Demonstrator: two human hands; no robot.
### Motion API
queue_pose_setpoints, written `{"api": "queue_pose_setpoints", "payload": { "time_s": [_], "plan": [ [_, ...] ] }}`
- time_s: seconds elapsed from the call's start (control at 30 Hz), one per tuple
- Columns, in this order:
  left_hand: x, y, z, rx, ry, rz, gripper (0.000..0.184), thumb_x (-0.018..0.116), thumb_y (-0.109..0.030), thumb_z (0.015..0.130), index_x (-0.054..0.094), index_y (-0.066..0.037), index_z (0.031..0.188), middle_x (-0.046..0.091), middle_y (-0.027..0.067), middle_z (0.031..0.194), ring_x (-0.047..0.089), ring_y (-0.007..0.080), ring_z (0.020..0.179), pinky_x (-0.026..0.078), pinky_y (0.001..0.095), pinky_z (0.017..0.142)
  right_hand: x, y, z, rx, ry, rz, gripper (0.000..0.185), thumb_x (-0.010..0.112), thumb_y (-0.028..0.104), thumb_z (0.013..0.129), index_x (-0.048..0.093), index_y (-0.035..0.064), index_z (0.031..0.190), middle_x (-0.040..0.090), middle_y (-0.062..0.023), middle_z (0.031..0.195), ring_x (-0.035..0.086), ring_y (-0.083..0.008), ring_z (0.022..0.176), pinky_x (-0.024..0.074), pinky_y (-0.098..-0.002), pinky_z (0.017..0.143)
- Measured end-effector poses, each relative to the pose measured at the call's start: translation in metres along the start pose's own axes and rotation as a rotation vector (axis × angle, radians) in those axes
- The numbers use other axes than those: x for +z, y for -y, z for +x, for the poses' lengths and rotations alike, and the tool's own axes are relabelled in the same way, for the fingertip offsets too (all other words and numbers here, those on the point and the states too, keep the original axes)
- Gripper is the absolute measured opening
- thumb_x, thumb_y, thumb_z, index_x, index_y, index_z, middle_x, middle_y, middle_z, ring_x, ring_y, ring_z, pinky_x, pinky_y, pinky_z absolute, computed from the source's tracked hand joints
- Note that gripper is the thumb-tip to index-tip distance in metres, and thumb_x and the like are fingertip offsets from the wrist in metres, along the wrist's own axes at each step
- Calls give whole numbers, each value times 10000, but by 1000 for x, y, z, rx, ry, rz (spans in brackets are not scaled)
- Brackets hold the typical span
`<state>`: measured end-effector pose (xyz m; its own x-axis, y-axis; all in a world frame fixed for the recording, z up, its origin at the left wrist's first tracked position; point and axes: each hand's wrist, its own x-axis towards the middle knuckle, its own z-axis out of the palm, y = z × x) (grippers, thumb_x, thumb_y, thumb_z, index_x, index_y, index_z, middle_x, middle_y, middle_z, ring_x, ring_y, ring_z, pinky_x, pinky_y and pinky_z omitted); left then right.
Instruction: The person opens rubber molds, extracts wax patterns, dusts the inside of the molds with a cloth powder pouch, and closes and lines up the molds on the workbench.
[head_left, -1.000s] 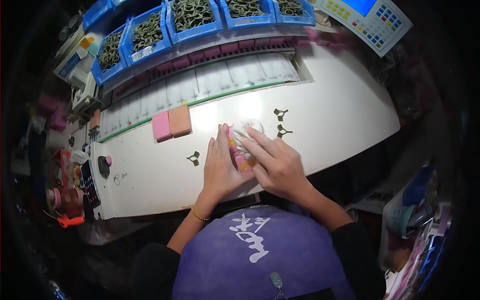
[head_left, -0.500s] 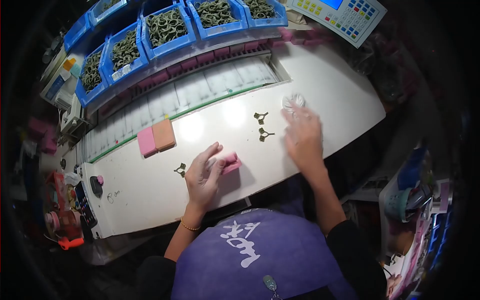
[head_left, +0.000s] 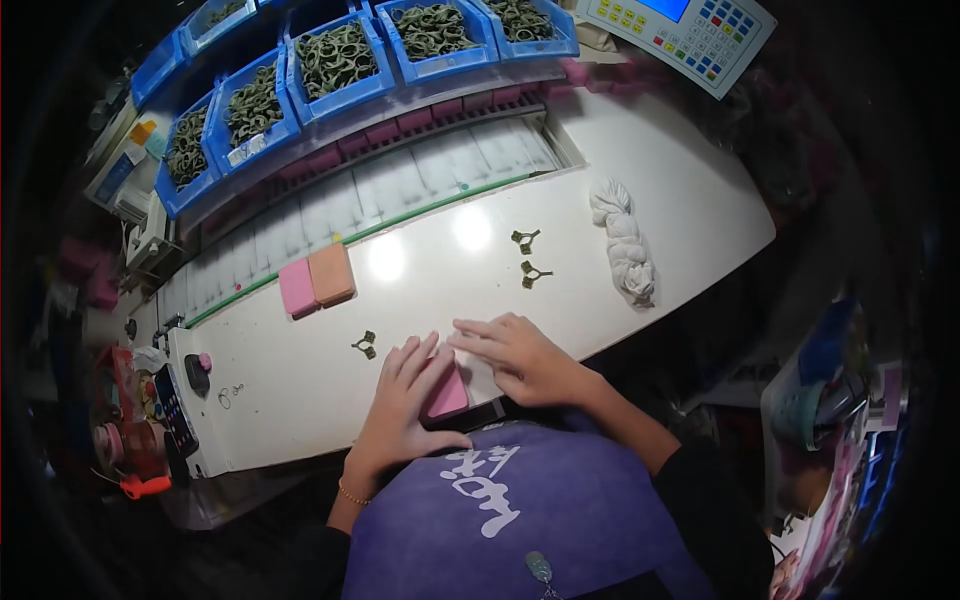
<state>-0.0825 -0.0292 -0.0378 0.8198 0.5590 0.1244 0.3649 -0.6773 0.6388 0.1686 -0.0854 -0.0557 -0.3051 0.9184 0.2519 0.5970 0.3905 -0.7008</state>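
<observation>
A pink block (head_left: 447,394) is at the front edge of the table, partly covered by my left hand (head_left: 400,400). The fingers of that hand lie along its far end and the thumb is on the near side, so it is held between them. From the right, my right hand (head_left: 530,362) reaches toward the far end of the block with its fingers stretched out. Left of the hands lies a small olive-green forked piece (head_left: 364,345). Two similar pieces, an upper one (head_left: 525,241) and a lower one (head_left: 536,274), lie farther right. A twisted white cloth (head_left: 625,245) rests beyond them.
A pink and an orange block (head_left: 332,275) sit side by side near the green strip. Blue bins (head_left: 340,85) of olive-green rings line the back. A keypad panel (head_left: 690,35) stands back right; a phone (head_left: 175,410) is at the left edge.
My right hand has left the white cloth and come left to the pink block. My left hand and the block have moved toward my body; the opening seen in the block no longer shows.
</observation>
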Motion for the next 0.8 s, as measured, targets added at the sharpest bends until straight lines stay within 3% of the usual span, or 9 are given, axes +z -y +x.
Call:
{"api": "queue_pose_setpoints", "payload": {
  "time_s": [0.07, 0.17, 0.27, 0.33, 0.37, 0.47, 0.6, 0.67, 0.8],
  "plan": [
    [4, 1, -11, -15, 39, 107, 930, 883, -441, 658, 522, -108, 1448, 413, 163, 1560, 380, 407, 1423, 331, 538, 1161, -4, 11, -8, -37, 109, 29, 680, 588, 17, 775, 541, 143, 1442, 500, -121, 1495, 540, -327, 1155, 395, -451, 1043],
    [20, 8, -17, 135, -135, 155, 592, 803, -219, 718, 661, -112, 1283, 543, 157, 1453, 542, 363, 1283, 433, 498, 1094, 3, 19, -20, -91, 141, -52, 696, 668, 103, 787, 525, 179, 1463, 483, -110, 1511, 512, -322, 1228, 361, -474, 1074],
    [18, -2, -4, 170, -316, 115, 550, 851, -308, 732, 687, -44, 1187, 686, 162, 1218, 654, 353, 1067, 541, 433, 919, 7, 25, -18, -91, 99, -60, 655, 744, 180, 814, 549, 160, 1439, 511, -112, 1483, 516, -316, 1221, 381, -450, 1066],
    [15, -1, 7, 128, -336, 23, 541, 853, -328, 734, 690, -30, 1155, 704, 154, 1112, 674, 337, 979, 551, 409, 851, 12, 24, -16, -27, -109, 132, 584, 749, 150, 847, 576, 117, 1403, 564, -113, 1425, 551, -316, 1160, 435, -409, 1017],
    [15, -1, 10, 90, -344, -86, 535, 855, -348, 737, 693, -15, 1122, 723, 146, 1005, 694, 322, 890, 560, 384, 782, 11, 26, -14, 26, -128, 209, 480, 739, 90, 871, 614, 73, 1334, 630, -110, 1296, 588, -294, 1081, 493, -354, 927],
    [20, -7, 13, -42, -282, -227, 430, 842, -305, 772, 704, -17, 1060, 708, 127, 861, 696, 291, 768, 547, 354, 697, 15, 24, -10, 147, -170, 483, 381, 733, 65, 883, 647, 53, 1254, 651, -96, 1171, 618, -236, 996, 517, -325, 858],
    [23, -6, 11, -11, -267, -232, 365, 824, -265, 806, 713, -17, 1050, 710, 114, 822, 686, 267, 708, 536, 337, 653, 18, 20, -15, 190, -164, 559, 300, 713, 52, 903, 665, 40, 1198, 642, -88, 1104, 626, -173, 968, 525, -294, 823],
    [27, -4, 11, -47, -331, -294, 327, 808, -229, 825, 719, -21, 1060, 717, 120, 829, 679, 274, 699, 532, 350, 651, 18, 19, -11, 238, -112, 835, 284, 704, 56, 915, 669, 41, 1196, 642, -87, 1121, 633, -154, 955, 531, -294, 823],
    [18, -9, 19, -55, -483, -86, 365, 818, -234, 811, 717, -17, 1086, 732, 126, 881, 680, 273, 715, 534, 348, 666, -11, -5, 0, 306, -318, 500, 292, 712, 67, 914, 672, 52, 1203, 666, -79, 1126, 629, -158, 982, 543, -310, 827]
  ]
}}
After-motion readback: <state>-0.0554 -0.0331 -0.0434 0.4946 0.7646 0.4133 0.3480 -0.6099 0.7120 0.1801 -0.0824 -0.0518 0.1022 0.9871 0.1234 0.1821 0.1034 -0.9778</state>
